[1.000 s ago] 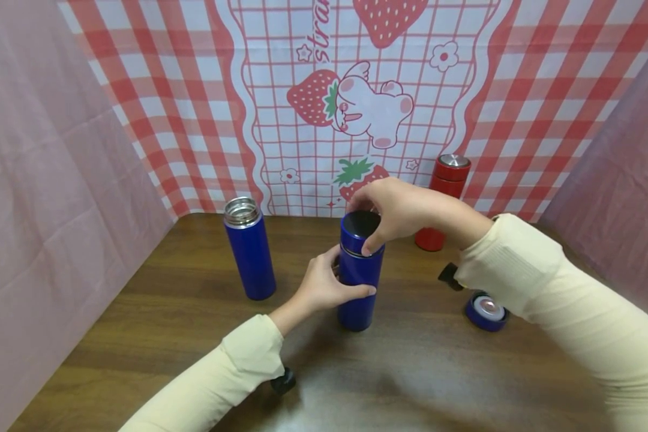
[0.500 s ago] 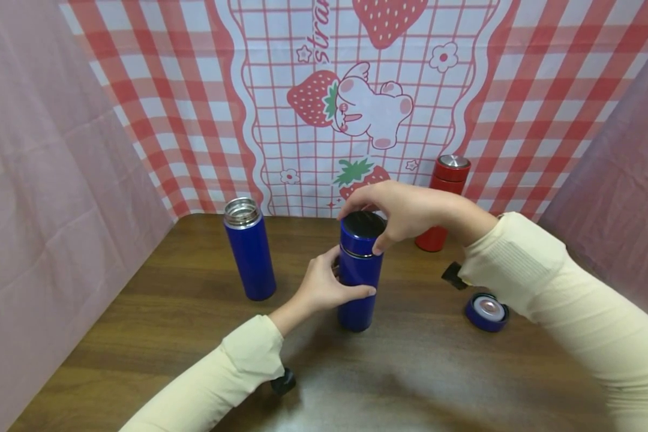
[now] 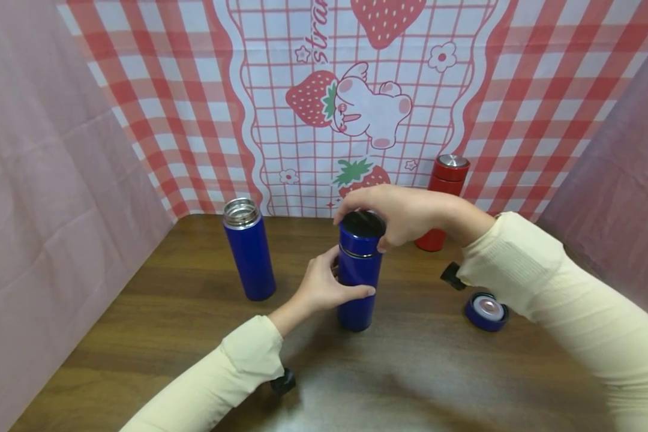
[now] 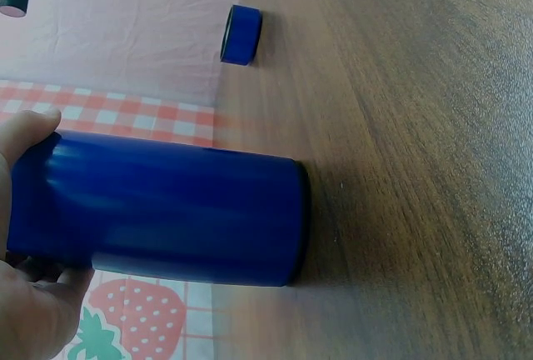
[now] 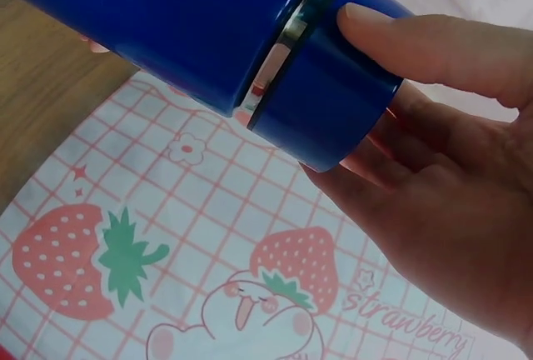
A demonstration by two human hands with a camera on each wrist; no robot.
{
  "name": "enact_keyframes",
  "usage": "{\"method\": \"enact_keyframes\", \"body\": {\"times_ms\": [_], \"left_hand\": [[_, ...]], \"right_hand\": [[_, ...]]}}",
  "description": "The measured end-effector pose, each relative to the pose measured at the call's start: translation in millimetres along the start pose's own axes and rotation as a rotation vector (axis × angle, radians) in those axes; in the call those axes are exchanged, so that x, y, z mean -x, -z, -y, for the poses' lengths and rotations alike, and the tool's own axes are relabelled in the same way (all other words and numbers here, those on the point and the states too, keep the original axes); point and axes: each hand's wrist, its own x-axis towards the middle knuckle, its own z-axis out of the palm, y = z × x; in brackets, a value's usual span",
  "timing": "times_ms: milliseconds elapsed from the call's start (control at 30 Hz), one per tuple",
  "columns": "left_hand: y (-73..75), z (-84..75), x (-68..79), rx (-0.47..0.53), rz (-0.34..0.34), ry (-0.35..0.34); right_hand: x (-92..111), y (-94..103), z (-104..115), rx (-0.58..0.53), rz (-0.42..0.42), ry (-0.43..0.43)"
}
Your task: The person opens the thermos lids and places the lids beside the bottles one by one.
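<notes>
Near the middle of the table stands a blue thermos bottle, upright. My left hand grips its body, thumb across the front. From above, my right hand holds the bottle's blue lid by its sides, thumb on the right and fingers round the far left. In the right wrist view a silver band shows between the lid and the body; whether the threads are engaged I cannot tell. The left wrist view shows the lower body with its base at the tabletop.
A second blue thermos stands without a lid at the left, its steel mouth showing. At the right a loose blue lid lies with its inside up. A red thermos stands behind my right hand, near the checked backdrop.
My right hand has turned round the lid: its thumb has moved from the front to the right side, its fingers toward the far left. The left hand and the bottle have stayed put.
</notes>
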Motion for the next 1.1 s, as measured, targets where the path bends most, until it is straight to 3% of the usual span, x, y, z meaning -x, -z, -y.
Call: {"method": "enact_keyframes", "body": {"times_ms": [133, 267, 433, 800, 900, 1100], "left_hand": [[-1.3, -0.6, -0.2, 0.006, -0.013, -0.019], [-2.1, 1.1, 0.5, 0.007, -0.03, -0.046], [-2.6, 2.4, 0.0, 0.015, -0.03, -0.048], [-1.4, 0.1, -0.9, 0.013, -0.038, -0.032], [-1.5, 0.0, -1.2, 0.012, -0.039, -0.027], [-2.0, -0.2, -0.4, 0.025, -0.026, -0.011]], "right_hand": [[4, -5.5, -7, -0.006, -0.036, 0.06], [6, -15.4, -17, -0.026, -0.146, 0.104], [8, -22.1, -18, -0.025, -0.264, -0.005], [9, -25.2, 10, 0.033, -0.376, -0.306], [9, -24.7, 11, 0.025, -0.376, -0.327], [12, -25.0, 7, 0.016, -0.356, -0.28]]}}
